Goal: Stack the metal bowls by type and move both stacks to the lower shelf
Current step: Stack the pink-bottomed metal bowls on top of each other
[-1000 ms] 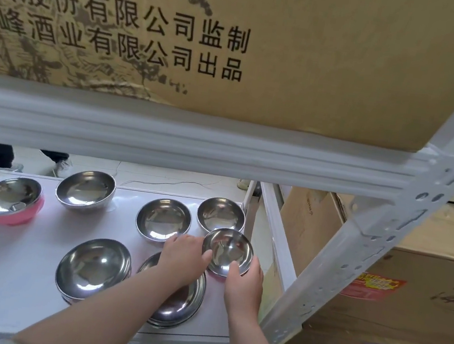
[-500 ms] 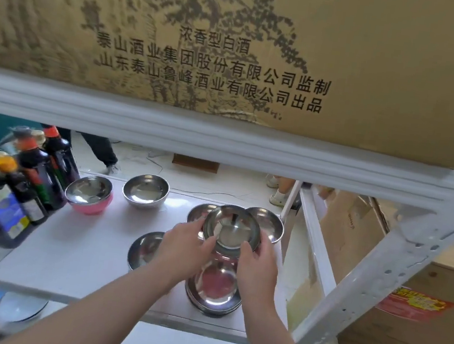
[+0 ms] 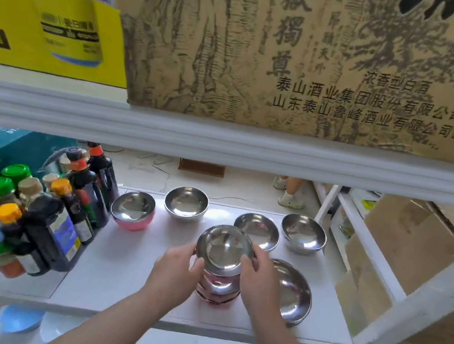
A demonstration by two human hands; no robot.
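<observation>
Both hands grip a small steel bowl (image 3: 223, 248), held over another bowl (image 3: 217, 290) that stands on the white shelf (image 3: 119, 281); whether the two touch I cannot tell. My left hand (image 3: 175, 273) holds its left side, my right hand (image 3: 259, 280) its right side. A wide shallow bowl (image 3: 294, 294) lies just right of my right hand. Behind stand a pink-bottomed bowl (image 3: 133, 211), a deep steel bowl (image 3: 186, 204), a shallow bowl (image 3: 259, 231) and a deep bowl (image 3: 303, 238).
Dark sauce bottles and green-capped jars (image 3: 40, 219) crowd the shelf's left side. The upper shelf beam (image 3: 223, 145) runs across overhead, carrying a large cardboard box (image 3: 293, 56) and a yellow box (image 3: 51, 30). A slanted white post (image 3: 419, 301) stands right. A person's feet (image 3: 289, 194) show behind.
The small bowl went from the shelf's right edge up and left in both hands; it now sits over the bowl in the shelf's front middle. The view swung left, revealing bottles.
</observation>
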